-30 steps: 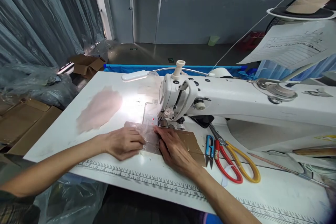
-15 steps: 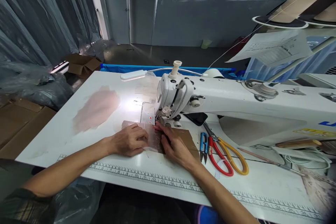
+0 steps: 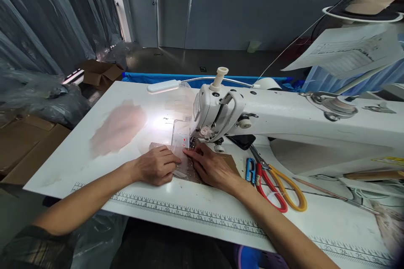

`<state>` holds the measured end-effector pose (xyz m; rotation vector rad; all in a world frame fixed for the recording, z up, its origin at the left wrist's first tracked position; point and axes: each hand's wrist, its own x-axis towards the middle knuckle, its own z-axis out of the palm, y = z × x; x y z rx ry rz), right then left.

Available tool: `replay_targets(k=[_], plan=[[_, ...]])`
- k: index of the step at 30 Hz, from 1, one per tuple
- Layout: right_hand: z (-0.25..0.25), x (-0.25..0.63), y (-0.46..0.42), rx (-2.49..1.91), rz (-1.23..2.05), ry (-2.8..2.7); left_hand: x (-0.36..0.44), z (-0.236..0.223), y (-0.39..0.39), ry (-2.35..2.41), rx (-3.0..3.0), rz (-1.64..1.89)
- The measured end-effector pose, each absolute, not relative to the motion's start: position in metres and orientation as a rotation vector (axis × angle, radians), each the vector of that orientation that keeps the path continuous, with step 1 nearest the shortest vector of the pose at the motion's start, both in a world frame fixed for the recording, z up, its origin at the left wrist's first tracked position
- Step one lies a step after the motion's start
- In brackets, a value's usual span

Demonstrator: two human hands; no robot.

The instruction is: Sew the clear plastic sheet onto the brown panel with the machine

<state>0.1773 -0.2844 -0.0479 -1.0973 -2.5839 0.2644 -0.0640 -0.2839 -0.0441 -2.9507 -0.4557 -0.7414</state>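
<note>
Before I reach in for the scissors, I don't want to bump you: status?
Left hand, right hand: both on sheer fabric beside sewing machine head. Scissors and blue snips close by right forearm.

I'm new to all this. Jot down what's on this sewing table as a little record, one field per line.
left hand: pressing on sheer pale fabric
left hand position
right hand: beside the needle area, fingers on the fabric
machine: white sewing machine
lamp: white, lit
tools: blue snips; scissors with one red and one yellow handle
under right hand: brown card
table edge: printed ruler scale
</note>
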Motion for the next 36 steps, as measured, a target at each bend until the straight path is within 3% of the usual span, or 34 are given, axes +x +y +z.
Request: replay_targets(k=[12, 17, 25, 36], plan=[[-0.051, 0.166, -0.285, -1.31, 0.112, -2.65, -0.066, -0.039, -0.291, -0.918, -3.133, -0.535], [-0.049, 0.159, -0.288, -1.421, 0.153, -2.553, -0.062, -0.036, -0.292, -0.688, -3.032, -0.737], [-0.051, 0.19, -0.28, -1.078, 0.596, -2.407, -0.057, -0.043, -0.291, -0.417, -2.934, -0.895], [-0.058, 0.189, -0.286, -0.894, 0.403, -2.43, -0.052, -0.039, -0.292, -0.374, -2.875, -0.958]])
